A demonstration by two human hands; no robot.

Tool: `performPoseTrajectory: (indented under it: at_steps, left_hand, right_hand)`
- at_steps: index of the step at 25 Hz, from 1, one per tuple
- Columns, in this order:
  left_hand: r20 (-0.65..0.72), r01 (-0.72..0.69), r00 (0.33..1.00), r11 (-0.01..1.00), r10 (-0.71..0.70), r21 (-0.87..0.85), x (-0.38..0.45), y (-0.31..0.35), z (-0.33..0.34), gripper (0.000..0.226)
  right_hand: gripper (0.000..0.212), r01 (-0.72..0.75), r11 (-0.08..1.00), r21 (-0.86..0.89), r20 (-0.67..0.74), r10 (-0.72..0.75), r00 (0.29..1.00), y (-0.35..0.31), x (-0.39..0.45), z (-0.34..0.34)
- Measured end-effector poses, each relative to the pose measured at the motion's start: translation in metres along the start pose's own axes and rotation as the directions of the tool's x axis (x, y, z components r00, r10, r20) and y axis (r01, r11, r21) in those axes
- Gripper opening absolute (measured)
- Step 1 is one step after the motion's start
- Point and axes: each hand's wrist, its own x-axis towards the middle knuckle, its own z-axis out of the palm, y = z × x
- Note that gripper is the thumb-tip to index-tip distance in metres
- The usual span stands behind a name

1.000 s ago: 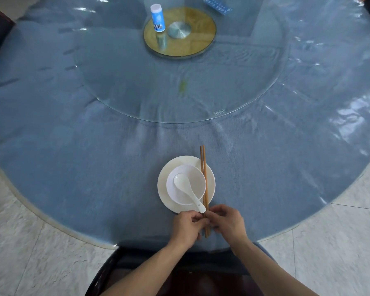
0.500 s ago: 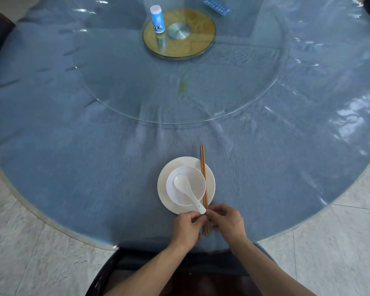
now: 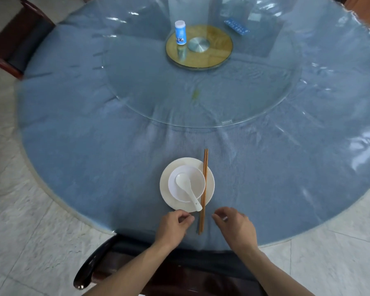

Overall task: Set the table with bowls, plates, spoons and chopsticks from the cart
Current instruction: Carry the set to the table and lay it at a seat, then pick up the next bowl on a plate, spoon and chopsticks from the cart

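One place is set at the near edge of the desk [image 3: 73,146]: a plate [image 3: 209,189] with a bowl [image 3: 195,176] on it, a spoon [image 3: 188,190] in the bowl, and chopsticks [image 3: 203,193] lying across the plate's right side – their near ends past the rim. The left hand [image 3: 173,226] and right hand [image 3: 235,227] sit either side of those ends, fingers loosely curled, holding nothing. Other seats look unset, so most of the task likely remains. No cart shows. The setting is close to the desk's edge; broad bare cloth lies left and right – a glass turntable [image 3: 201,116] fills the middle.
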Motion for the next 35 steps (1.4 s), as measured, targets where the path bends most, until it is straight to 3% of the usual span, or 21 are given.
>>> performPoseTrajectory:
  at_steps: [3,6,11,14,17,19,24,28,35]
  left_hand:
    - [-0.070,-0.038,0.996,0.991,0.047,0.131,-0.015,-0.005,-0.013,0.019]
    - [-0.146,-0.072,0.984,0.981,0.099,0.179,-0.034,-0.008,-0.032,0.020]
    - [-0.288,-0.170,0.926,0.951,0.243,0.258,-0.079,-0.026,-0.070,0.028]
    - [-0.415,-0.195,0.851,0.928,0.321,0.319,-0.119,-0.052,-0.095,0.035]
    - [-0.585,-0.155,0.753,0.946,0.300,0.286,-0.171,-0.092,-0.118,0.039]
    - [-0.693,-0.083,0.669,0.954,0.268,0.289,-0.208,-0.128,-0.131,0.037]
    - [-0.816,0.139,0.575,0.977,0.054,0.163,-0.310,-0.223,-0.152,0.049]
    - [-0.873,0.252,0.479,0.967,-0.093,0.035,-0.384,-0.281,-0.154,0.052]
    - [-0.906,0.400,0.256,0.890,-0.337,-0.219,-0.494,-0.356,-0.139,0.059]
  right_hand:
    - [0.028,0.232,0.944,-0.236,0.112,-0.211,0.971,-0.004,-0.010,-0.016]
    - [0.034,0.421,0.841,-0.339,0.182,-0.381,0.907,-0.021,-0.022,-0.024]
    - [0.032,0.686,0.685,-0.245,0.203,-0.655,0.728,-0.078,-0.044,-0.010]
    - [0.034,0.819,0.532,-0.214,0.270,-0.773,0.573,-0.119,-0.057,0.010]
    - [0.028,0.887,0.424,-0.185,0.253,-0.852,0.459,-0.165,-0.081,0.037]
    - [0.027,0.918,0.365,-0.153,0.259,-0.882,0.394,-0.198,-0.106,0.060]
    - [0.033,0.989,0.140,-0.058,0.397,-0.905,0.151,-0.268,-0.189,0.136]
    - [0.036,0.999,0.010,0.047,0.480,-0.877,-0.013,-0.302,-0.260,0.193]
    - [0.041,0.949,-0.223,0.224,0.596,-0.739,-0.315,-0.347,-0.376,0.269]
